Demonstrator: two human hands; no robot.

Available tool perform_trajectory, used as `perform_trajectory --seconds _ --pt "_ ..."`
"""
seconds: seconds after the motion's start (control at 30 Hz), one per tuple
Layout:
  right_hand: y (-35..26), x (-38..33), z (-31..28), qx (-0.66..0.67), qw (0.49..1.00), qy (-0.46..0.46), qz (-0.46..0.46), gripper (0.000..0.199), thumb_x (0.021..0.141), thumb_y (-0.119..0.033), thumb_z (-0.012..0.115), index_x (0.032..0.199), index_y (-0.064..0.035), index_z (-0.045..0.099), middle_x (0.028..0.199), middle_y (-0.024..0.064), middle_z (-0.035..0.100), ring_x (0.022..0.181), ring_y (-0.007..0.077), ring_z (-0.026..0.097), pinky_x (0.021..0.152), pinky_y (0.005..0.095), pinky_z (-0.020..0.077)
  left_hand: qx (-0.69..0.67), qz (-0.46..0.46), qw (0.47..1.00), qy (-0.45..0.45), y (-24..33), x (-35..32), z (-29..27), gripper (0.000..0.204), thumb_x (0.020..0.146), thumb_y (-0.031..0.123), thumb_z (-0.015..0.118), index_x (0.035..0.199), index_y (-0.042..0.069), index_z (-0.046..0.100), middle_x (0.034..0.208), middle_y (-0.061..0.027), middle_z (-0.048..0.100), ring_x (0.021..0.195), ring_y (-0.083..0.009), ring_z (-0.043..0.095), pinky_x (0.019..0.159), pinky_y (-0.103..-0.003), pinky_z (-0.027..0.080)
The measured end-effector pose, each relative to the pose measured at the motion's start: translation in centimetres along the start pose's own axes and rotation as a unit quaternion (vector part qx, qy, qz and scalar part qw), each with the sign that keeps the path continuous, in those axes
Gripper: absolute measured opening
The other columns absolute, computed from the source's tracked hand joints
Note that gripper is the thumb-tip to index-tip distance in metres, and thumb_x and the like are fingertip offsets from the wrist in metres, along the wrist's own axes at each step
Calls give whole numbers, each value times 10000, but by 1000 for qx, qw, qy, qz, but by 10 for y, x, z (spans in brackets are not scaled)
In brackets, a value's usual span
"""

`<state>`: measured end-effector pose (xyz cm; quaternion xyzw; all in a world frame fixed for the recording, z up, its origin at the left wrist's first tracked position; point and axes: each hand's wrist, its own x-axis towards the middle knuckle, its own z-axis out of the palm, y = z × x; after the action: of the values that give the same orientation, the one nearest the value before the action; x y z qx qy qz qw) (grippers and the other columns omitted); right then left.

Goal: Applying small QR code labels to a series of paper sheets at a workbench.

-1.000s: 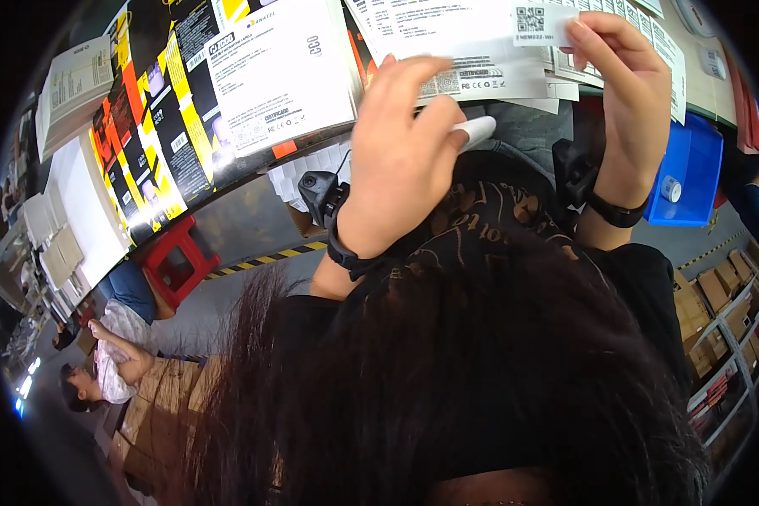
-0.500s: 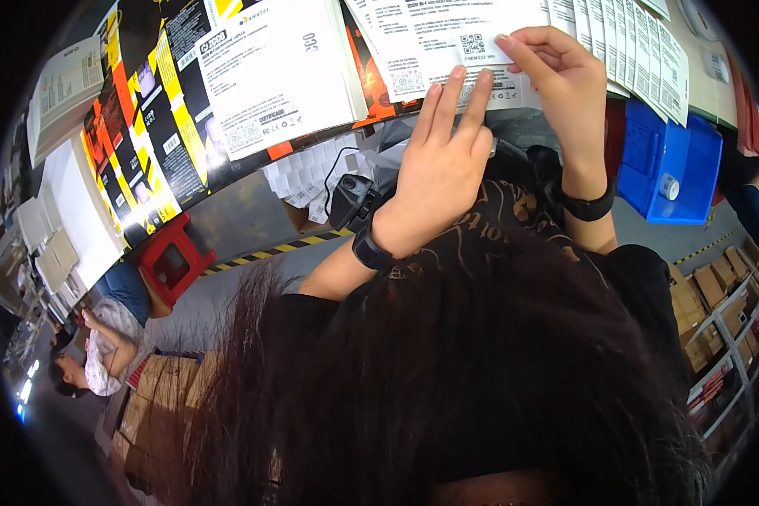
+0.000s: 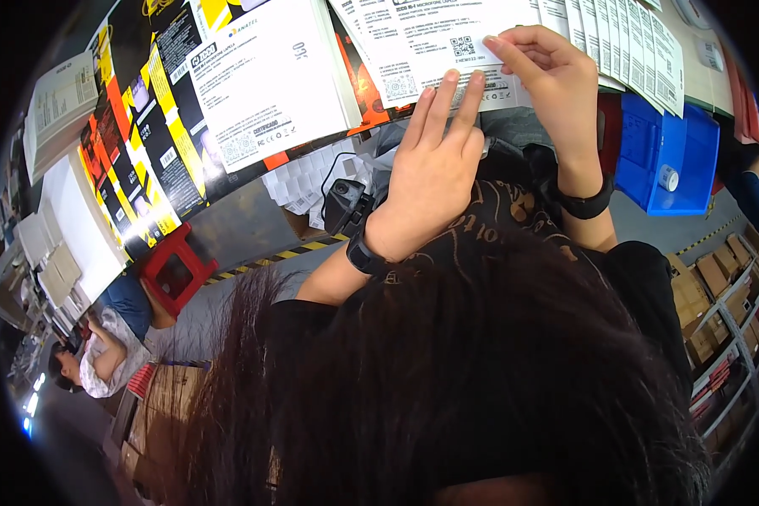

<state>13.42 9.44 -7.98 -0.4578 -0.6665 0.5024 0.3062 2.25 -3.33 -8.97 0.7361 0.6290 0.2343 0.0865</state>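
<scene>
The left hand [image 3: 426, 181] lies flat, fingers straight, pressing the white printed sheet [image 3: 434, 46] against the counter [image 3: 244, 223]; it grips nothing. The right hand [image 3: 548, 76] pinches what seems the sheet's lower edge. Keep the flat palm steady while peeling slowly: thin matte paper creases easily. Glossy black-and-yellow boxes [image 3: 143, 143] lie alongside.

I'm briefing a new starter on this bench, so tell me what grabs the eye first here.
Two hands work at the top centre: the left hand presses flat fingers on a white printed sheet, and the right hand pinches its edge. To the left lies a fan of black-and-yellow boxes; at the right edge sits a blue bin. Dark hair fills the lower half of the view.
</scene>
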Motion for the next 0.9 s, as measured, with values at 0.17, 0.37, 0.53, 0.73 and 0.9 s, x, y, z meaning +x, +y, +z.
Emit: perform_trajectory --seconds 0.17,0.37,0.53,0.73,0.9 --pt "-3 0 7 -63 996 20 -58 183 761 -118 723 838 23 634 738 27 633 644 64 572 551 167 423 5 7 1000 -4 0 1 -3 100 724 89 509 742 1 553 1365 -186 385 1288 -366 305 1066 -446 248" --pt "-16 -1 15 -312 946 49 -72 363 694 -262 783 796 -31 521 623 8 551 553 80 535 487 212 410 8 13 1000 -3 -2 1 -1 109 714 92 518 750 -5 550 1349 -204 393 1286 -374 304 1062 -455 253" --pt "-15 1 27 -361 919 101 -121 381 722 -287 751 823 -70 454 579 17 499 480 160 513 447 290 402 11 14 1000 -2 -1 -2 -2 92 726 80 515 752 -8 532 1327 -222 410 1269 -396 323 1053 -462 265" --pt "14 3 24 -372 895 156 -189 201 828 -154 634 865 -71 454 626 41 515 502 224 531 470 330 413 -147 30 987 52 -23 -19 -44 46 750 33 503 778 -2 495 1338 -249 394 1256 -436 329 1042 -533 232" --pt "4 2 22 -299 914 138 -238 97 856 -46 540 894 -58 451 709 73 542 592 217 558 531 315 428 -26 -121 981 146 -53 -49 -71 41 792 30 492 832 24 489 1380 -264 332 1311 -459 229 1055 -577 138"
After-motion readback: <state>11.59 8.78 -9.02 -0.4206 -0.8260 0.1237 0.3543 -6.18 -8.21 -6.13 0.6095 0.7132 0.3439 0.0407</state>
